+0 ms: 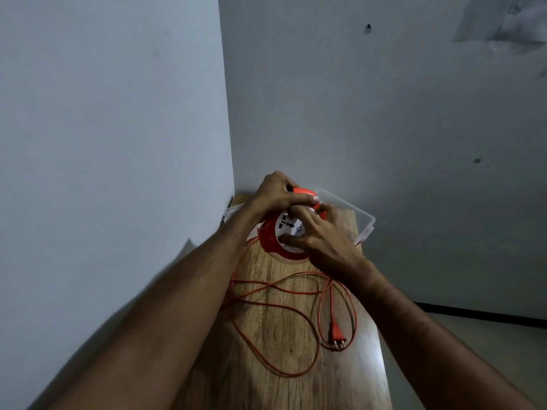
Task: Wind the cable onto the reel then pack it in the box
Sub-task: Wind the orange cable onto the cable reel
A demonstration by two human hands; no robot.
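Box (362,221) partly behind reel (268,242), hands.

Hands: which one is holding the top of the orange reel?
The left hand. It grips the top rim of the orange reel, while the right hand lies lower, fingers spread over the reel's white socket face.

The round orange reel with a white socket face (288,229) stands tilted, its orange cable (275,294) sprawled nearer in loose loops, two-pin plug (337,335) rightward; the clear plastic box (352,214) lies beyond.

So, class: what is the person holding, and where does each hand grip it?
The reel: left hand clamps its orange top rim, right hand presses on its white socket face.
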